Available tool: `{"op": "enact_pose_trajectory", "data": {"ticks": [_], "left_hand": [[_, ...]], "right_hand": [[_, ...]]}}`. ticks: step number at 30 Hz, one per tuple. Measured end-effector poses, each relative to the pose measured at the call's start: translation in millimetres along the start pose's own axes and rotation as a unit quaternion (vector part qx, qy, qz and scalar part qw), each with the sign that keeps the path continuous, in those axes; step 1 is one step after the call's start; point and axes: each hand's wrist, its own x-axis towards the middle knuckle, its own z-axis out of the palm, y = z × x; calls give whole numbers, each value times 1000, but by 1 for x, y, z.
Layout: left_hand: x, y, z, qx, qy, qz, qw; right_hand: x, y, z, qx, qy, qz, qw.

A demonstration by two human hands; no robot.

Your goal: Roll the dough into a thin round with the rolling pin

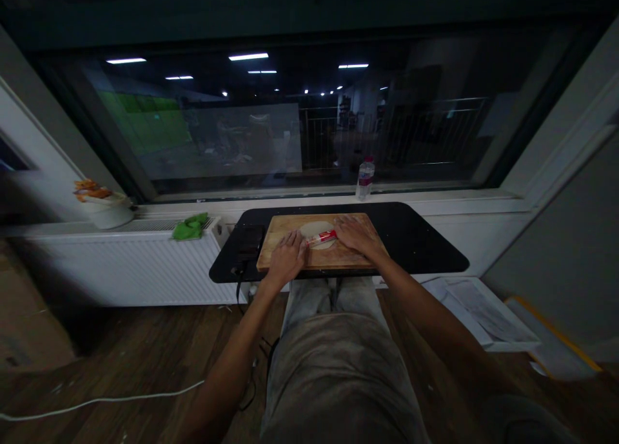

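A wooden board lies on a small black table. On the board is a flat round of pale dough. A red and white rolling pin rests across the dough. My left hand lies flat with fingers stretched out, its fingertips on the pin's left end. My right hand lies flat too, pressing on the pin's right end. Neither hand wraps round the pin.
A plastic water bottle stands on the window sill behind the table. A green cloth lies on the white radiator at left, beside a white bowl. A black device sits on the table's left. Papers lie on the floor at right.
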Motion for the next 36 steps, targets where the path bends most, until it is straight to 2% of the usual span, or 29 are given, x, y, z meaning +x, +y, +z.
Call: {"op": "enact_pose_trajectory", "data": {"ticks": [9,15,19,22,24,27,30,32,36], "left_hand": [[-20,19,-6,3,19,14,1000],[-29,28,-10,0,-11,11,1000],[-25,20,-12,-18,-38,28,999],[-13,7,-13,-24,-55,45,997],[-3,-2,-13,-28,-49,31,998],[9,-12,-10,-47,12,-48,998],[16,-12,-6,-70,67,-129,987],[20,-4,-4,-73,50,-146,985],[38,32,0,-46,-54,-121,990]], "right_hand": [[-7,3,-3,17,-2,5,1000],[-32,10,1,34,30,-11,999],[-50,24,2,70,44,-49,995],[-56,37,0,122,42,-112,985],[-57,43,1,149,55,-128,979],[-54,47,4,154,77,-90,981],[-45,47,8,146,103,3,984],[-36,45,9,155,124,54,979],[-19,37,6,166,138,82,973]]}}
